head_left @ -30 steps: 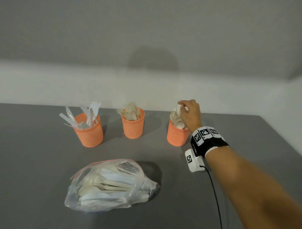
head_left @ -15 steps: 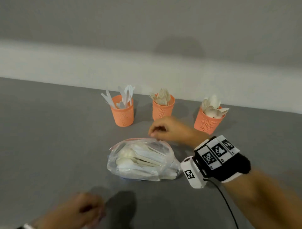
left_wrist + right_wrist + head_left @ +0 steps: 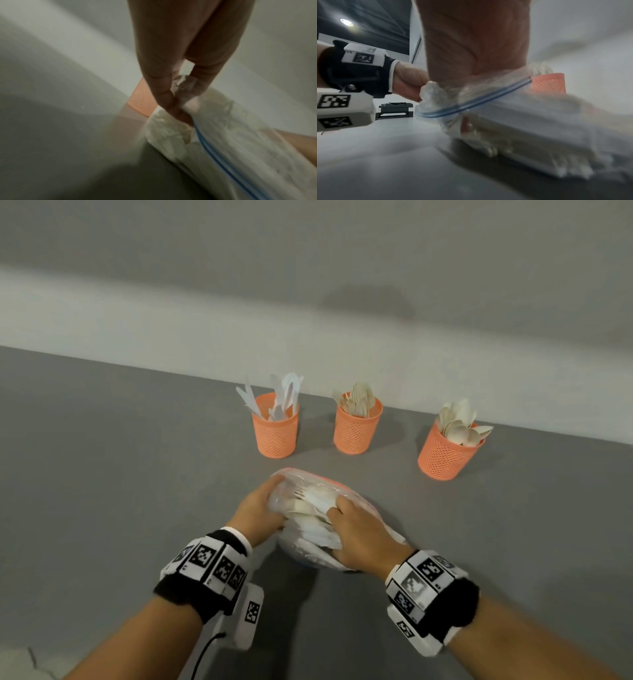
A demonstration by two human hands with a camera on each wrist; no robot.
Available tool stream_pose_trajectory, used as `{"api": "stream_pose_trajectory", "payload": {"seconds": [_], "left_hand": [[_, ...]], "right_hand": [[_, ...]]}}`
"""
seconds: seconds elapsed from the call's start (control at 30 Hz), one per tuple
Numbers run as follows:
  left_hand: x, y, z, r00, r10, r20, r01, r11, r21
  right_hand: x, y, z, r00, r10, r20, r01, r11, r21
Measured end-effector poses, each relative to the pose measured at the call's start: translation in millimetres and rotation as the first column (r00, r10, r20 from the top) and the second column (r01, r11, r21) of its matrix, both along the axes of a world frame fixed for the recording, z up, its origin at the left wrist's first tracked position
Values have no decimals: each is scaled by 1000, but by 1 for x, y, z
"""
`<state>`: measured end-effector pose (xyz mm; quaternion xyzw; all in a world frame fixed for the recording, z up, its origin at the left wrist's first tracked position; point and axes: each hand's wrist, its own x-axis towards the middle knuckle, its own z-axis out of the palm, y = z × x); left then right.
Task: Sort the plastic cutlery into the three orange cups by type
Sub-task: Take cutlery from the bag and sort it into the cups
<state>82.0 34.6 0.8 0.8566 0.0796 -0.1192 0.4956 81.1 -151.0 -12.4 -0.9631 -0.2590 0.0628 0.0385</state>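
Three orange mesh cups stand in a row at the back of the table: the left cup (image 3: 275,433) holds white knives, the middle cup (image 3: 357,429) forks, the right cup (image 3: 445,457) spoons. In front of them lies a clear zip bag (image 3: 308,491) of mixed plastic cutlery. My left hand (image 3: 272,494) pinches the bag's rim (image 3: 185,94) by its blue zip line. My right hand (image 3: 334,506) is pushed into the bag's mouth (image 3: 488,97), fingers curled on the white cutlery inside. The right fingertips are hidden by the bag in the wrist view.
The grey table (image 3: 120,474) stretches to the left and right of the bag. A pale wall runs behind the cups. A dark device (image 3: 393,109) sits far off to the left in the right wrist view.
My right hand left the spoon cup, came back to the bag and went into its mouth. My left hand rose from the front edge and took hold of the bag's rim.
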Motion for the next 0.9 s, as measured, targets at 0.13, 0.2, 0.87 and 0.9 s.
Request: {"api": "stream_pose_trajectory", "payload": {"seconds": [0.13, 0.2, 0.87, 0.9], "left_hand": [[-1, 3, -4, 998, -2, -56, -13, 965, -261], [0, 4, -6, 997, 21, -77, -44, 951, -306], [1, 0, 2, 999, -14, 46, 25, 971, -239], [0, 0, 3, 999, 1, 52, 11, 971, -237]], "right_hand": [[1, 0, -3, 999, -20, 31, 19, 1000, 2], [3, 0, -1, 999, -37, 4, 37, 999, 32], [9, -15, 33, 880, -99, -464, 348, 799, 491], [7, -17, 37, 870, -106, -481, 379, 768, 517]]}}
